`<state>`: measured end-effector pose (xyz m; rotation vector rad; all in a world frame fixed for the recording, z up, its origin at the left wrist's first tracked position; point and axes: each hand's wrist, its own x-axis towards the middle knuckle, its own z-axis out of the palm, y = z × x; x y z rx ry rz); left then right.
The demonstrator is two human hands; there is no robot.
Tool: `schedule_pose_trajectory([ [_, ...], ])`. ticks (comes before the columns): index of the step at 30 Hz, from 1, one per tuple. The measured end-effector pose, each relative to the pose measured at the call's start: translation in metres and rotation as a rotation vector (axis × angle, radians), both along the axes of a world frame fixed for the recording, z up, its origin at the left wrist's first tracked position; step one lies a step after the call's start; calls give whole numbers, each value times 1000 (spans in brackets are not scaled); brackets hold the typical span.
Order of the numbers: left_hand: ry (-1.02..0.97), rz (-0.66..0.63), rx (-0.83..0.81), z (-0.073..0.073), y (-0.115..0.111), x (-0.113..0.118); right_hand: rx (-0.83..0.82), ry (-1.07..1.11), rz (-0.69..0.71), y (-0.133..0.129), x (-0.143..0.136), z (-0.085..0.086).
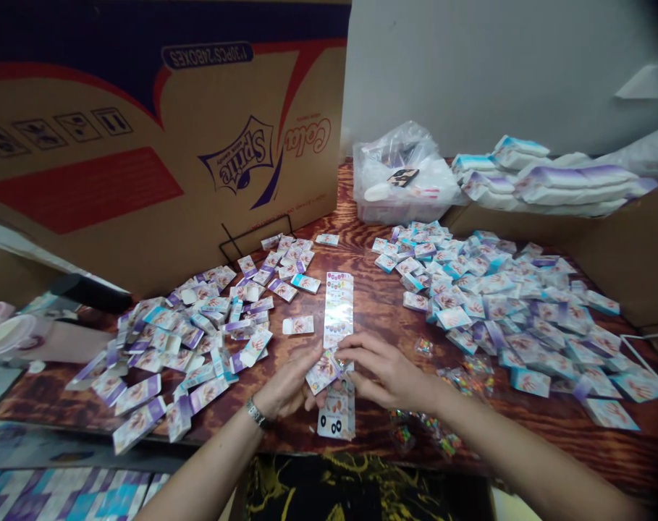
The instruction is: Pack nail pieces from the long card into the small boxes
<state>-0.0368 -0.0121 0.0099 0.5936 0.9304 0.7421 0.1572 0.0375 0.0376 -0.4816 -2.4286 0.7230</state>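
My left hand (pixel 290 383), with a metal-banded watch or bracelet at its wrist, is closed round a small white and purple printed box (pixel 323 371). The fingers of my right hand (pixel 380 370) are bent together at the upper right end of that box. Something small and shiny shows at their tips, too small to name. Under both hands lies a long printed paper strip (pixel 339 307), partly covered by them. A small box with its flap up (pixel 298 325) lies just left of the strip. Small clear packets with colourful bits (pixel 423 346) lie right of my right hand.
Small boxes (pixel 198 325) are heaped on the left, with a larger pile of boxes (pixel 486 304) on the right. Behind stand a big carton (pixel 198 166) and a plastic tub with clear bags (pixel 402 210). A pinkish bottle (pixel 62 340) lies at the left edge.
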Motion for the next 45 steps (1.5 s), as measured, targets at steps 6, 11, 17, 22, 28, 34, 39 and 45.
schedule_pose_trajectory([
  [6, 537, 40, 409, 7, -4, 6, -394, 34, -362, -6, -8, -12],
  [11, 1188, -55, 995, -8, -21, 9, -695, 187, -545, -9, -14, -44],
  [17, 1419, -80, 1122, -19, -22, 15, -723, 333, -628, -25, -29, -52],
  [22, 1401, -58, 1198, -18, -20, 16, -699, 303, -624, -36, -35, -45],
  [28, 1367, -35, 1174, -24, -23, 12, -368, 19, -444, -33, -19, -22],
  [34, 1196, -16, 1130, -14, -21, 12, -207, -56, -294, -19, -5, -14],
  [39, 1173, 3, 1208, -10, -21, 17, -303, 51, -435, -21, -13, -18],
  [45, 1238, 6, 1240, -10, -20, 16, -587, 167, -597, -34, -19, -22],
])
